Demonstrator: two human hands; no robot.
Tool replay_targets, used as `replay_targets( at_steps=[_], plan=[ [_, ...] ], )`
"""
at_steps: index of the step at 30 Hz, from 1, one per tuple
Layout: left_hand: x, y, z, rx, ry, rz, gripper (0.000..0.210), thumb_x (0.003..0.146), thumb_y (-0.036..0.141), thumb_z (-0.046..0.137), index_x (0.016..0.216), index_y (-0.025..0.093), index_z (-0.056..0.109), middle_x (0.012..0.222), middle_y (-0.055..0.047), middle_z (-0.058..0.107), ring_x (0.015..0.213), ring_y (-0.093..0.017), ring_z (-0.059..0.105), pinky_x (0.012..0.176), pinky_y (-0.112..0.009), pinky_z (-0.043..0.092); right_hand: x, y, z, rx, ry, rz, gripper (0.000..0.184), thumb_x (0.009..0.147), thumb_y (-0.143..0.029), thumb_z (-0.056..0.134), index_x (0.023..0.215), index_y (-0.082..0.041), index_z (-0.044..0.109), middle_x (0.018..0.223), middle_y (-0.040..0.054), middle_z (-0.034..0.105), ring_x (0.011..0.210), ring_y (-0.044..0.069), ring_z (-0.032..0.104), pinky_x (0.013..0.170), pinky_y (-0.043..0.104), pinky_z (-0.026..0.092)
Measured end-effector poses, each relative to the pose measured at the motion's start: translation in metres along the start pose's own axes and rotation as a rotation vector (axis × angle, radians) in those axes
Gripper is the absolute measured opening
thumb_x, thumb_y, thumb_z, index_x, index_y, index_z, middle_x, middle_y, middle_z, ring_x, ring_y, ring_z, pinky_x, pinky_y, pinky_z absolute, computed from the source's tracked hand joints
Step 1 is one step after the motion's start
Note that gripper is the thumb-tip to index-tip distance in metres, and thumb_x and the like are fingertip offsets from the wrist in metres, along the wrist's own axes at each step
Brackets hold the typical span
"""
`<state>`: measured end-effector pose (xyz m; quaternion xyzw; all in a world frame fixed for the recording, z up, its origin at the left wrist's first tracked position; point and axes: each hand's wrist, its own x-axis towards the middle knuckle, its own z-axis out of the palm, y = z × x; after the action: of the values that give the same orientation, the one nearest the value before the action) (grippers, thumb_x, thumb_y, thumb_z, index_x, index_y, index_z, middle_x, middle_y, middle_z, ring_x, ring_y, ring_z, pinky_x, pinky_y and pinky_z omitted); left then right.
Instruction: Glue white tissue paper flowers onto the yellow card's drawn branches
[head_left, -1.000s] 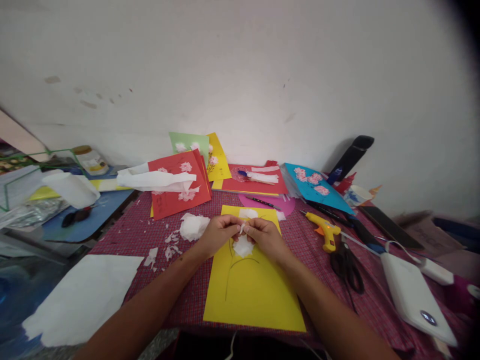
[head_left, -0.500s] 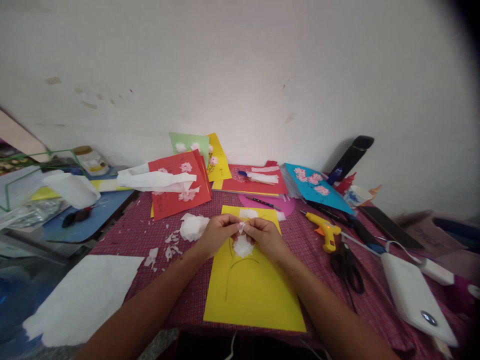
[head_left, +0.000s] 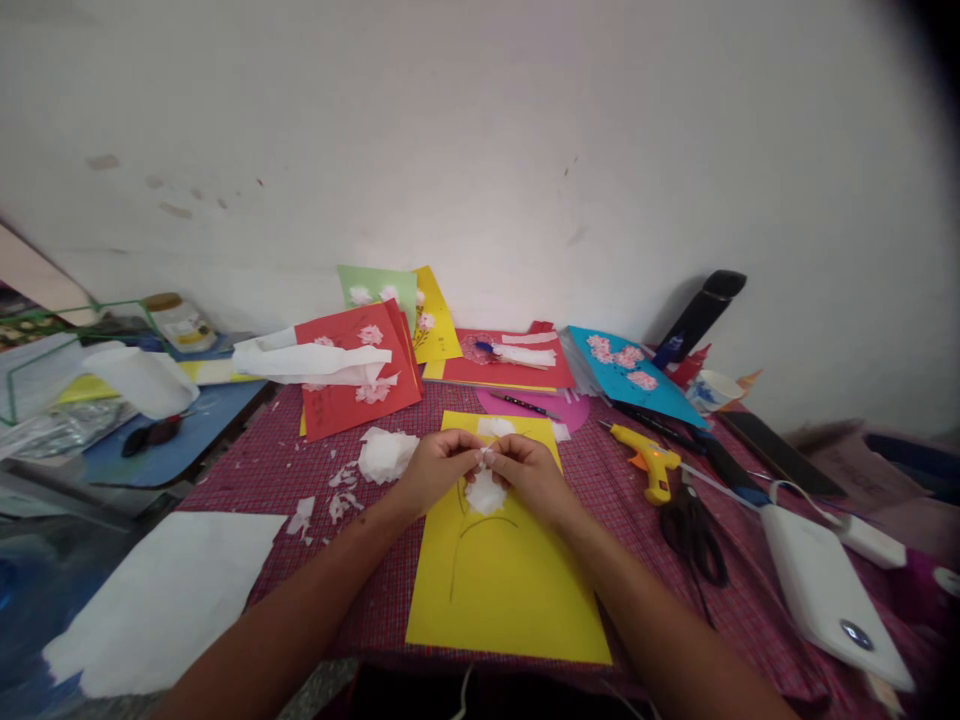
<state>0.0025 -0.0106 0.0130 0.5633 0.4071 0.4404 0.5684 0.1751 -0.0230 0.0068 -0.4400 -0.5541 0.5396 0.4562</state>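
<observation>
My left hand (head_left: 444, 470) and my right hand (head_left: 528, 474) meet above a yellow sheet of paper (head_left: 517, 590). Their fingertips pinch a piece of white tissue paper (head_left: 486, 494) between them, its lower part spreading out below the fingers. Curved pencil-like lines run down the yellow sheet like a stem. Another white tissue piece (head_left: 496, 427) lies at the sheet's top edge, just behind my fingers. Beside my left wrist sits a crumpled wad of white tissue (head_left: 386, 454), with torn scraps (head_left: 345, 500) scattered near it.
A yellow glue gun (head_left: 649, 462), black scissors (head_left: 694, 535) and a white power bank (head_left: 832, 600) lie on the right. Red cards with tissue flowers (head_left: 360, 410) and a blue card (head_left: 637, 375) stand at the back. A white sheet (head_left: 165, 600) covers the left front edge.
The fingertips of both hands have shifted slightly around the tissue. Everything else stays in place, apart from a tiny shift of the view.
</observation>
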Motion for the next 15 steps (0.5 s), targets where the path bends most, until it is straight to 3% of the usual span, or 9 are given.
replay_targets(
  at_steps=[15],
  plan=[
    [0.0078, -0.0022, -0.0098, -0.388, 0.267, -0.034, 0.019, 0.066, 0.024, 0.075, 0.077, 0.014, 0.063, 0.063, 0.002, 0.06, 0.053, -0.008, 0.055, 0.053, -0.021, 0.042, 0.0, -0.0038, -0.0066, 0.216, 0.042, 0.046, 0.011, 0.077, -0.028, 0.063, 0.073, -0.018, 0.06, 0.058, -0.0004, 0.061, 0.05, 0.011, 0.049, 0.052, 0.025, 0.036]
  ],
)
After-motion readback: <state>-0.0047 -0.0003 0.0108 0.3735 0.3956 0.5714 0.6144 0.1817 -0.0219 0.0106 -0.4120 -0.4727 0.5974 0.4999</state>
